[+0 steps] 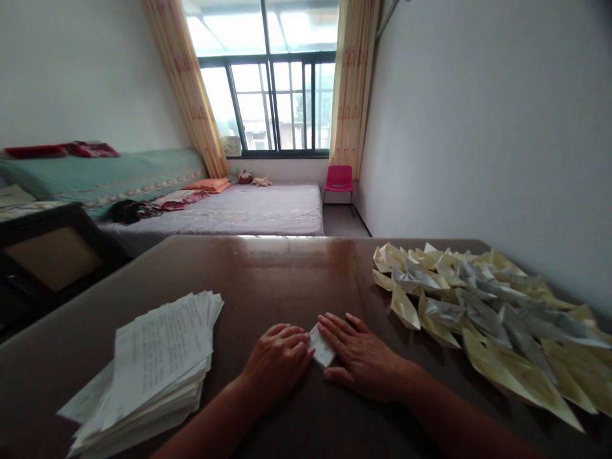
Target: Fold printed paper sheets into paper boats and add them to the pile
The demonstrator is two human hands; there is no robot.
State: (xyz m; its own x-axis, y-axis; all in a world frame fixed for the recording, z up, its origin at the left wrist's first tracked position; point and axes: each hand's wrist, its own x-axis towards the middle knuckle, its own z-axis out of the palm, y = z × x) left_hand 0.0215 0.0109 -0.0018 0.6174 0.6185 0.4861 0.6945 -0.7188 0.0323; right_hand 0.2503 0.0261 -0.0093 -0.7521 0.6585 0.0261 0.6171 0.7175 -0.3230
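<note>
Presently, the left hand [276, 358] and right hand [358, 358] press palm-down, unclenched, on one partly folded paper [324, 349]; paper boats [497, 363] appear finished, stacked sheets [160, 354] unfolded.

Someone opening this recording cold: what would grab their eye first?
Probably the crowd of folded paper boats spread over the right side of the brown table. Next, the left hand and right hand on a small folded paper at the table's near middle. Beyond the far edge, the bright window behind the bed also stands out.
</note>
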